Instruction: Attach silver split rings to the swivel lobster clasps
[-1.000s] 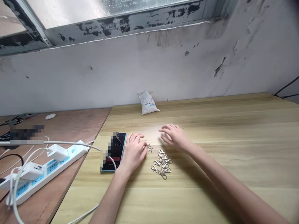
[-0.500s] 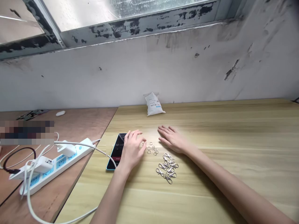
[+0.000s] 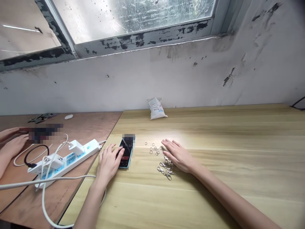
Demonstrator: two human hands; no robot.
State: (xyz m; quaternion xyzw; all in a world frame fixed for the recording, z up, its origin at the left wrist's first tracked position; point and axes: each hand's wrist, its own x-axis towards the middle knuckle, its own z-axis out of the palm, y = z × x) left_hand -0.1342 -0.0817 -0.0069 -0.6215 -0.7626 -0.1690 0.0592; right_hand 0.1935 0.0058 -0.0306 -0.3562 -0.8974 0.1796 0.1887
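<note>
My left hand point(image 3: 108, 162) lies with its fingers on the lower right of a black smartphone point(image 3: 126, 156) with a blue edge, and its screen shows a running timer. My right hand point(image 3: 178, 156) rests flat on the light wood table point(image 3: 214, 181), holding nothing. Its fingertips are beside a small group of silver split rings point(image 3: 154, 149). Under the heel of that hand lies a pile of silver lobster clasps point(image 3: 166, 168), with its upper part partly hidden by the hand.
A white power strip point(image 3: 64, 162) with plugged-in chargers and white cables lies on a lower brown wooden board point(image 3: 95, 127) to the left. A co-worker's hands point(image 3: 11, 141) rest at the far left. A white sachet point(image 3: 156, 108) stands against the wall.
My left hand has moved left from beside the rings onto the phone. My right hand has slid down toward the clasps. The view has turned slightly.
</note>
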